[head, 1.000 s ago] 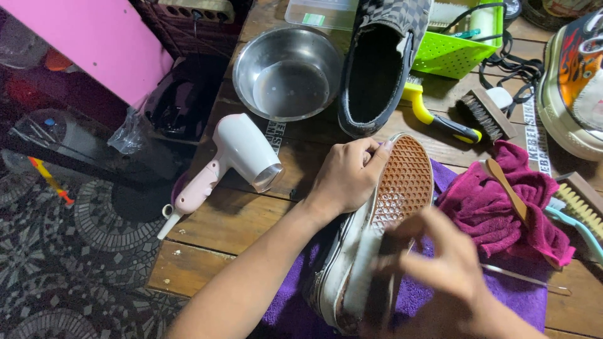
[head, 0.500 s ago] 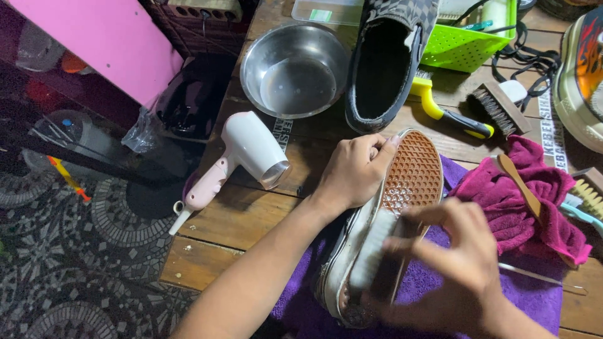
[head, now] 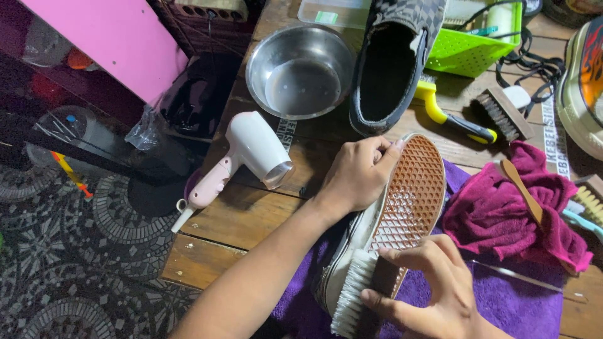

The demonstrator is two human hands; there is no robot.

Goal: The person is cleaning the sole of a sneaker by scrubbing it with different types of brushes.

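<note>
The left hand (head: pixel 357 179) grips the toe end of a shoe (head: pixel 383 220), fingers clamped on its upper edge. The shoe lies tilted on its side on a purple cloth (head: pixel 502 301) at the near edge of the wooden table (head: pixel 239 216), its tan waffle sole facing up and to the right. The right hand (head: pixel 433 295) holds a scrub brush (head: pixel 358 292), fingers closed around its wooden block, the white bristles pressed against the white sidewall near the heel. To the left of the shoe lies a white hair dryer (head: pixel 251 150). Behind it stands a metal bowl (head: pixel 300 70), and beside the bowl a second, dark shoe (head: pixel 392 59). A crumpled magenta towel (head: pixel 509 210) lies to the right, with a wooden-handled tool resting on it.
</note>
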